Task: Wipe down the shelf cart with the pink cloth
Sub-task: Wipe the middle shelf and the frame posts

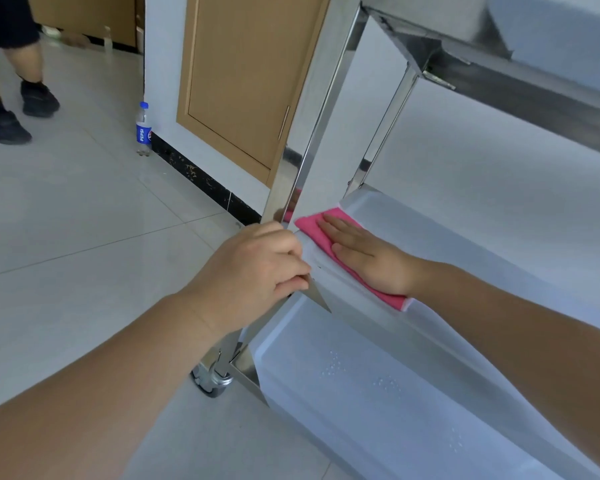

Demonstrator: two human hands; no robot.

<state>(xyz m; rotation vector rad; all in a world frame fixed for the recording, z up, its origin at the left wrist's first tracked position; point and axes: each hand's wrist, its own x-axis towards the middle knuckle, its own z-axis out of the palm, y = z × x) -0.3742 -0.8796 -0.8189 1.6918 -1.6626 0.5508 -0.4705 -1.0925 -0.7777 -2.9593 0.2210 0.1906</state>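
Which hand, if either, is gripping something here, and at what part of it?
The left hand grips the shiny steel corner post of the cart at middle-shelf height. The right hand holds nothing; it presses flat on the pink cloth.

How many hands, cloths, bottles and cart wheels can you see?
Hands: 2, left hand gripping the cart post, right hand flat on the cloth
Cloths: 1, pink cloth
Bottles: 1, bottle on the floor
Wheels: 1, wheel
Total: 5

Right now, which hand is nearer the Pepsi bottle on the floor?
Left. The left hand grips the cart's corner post, on the side toward the Pepsi bottle; the right hand presses the pink cloth farther right.
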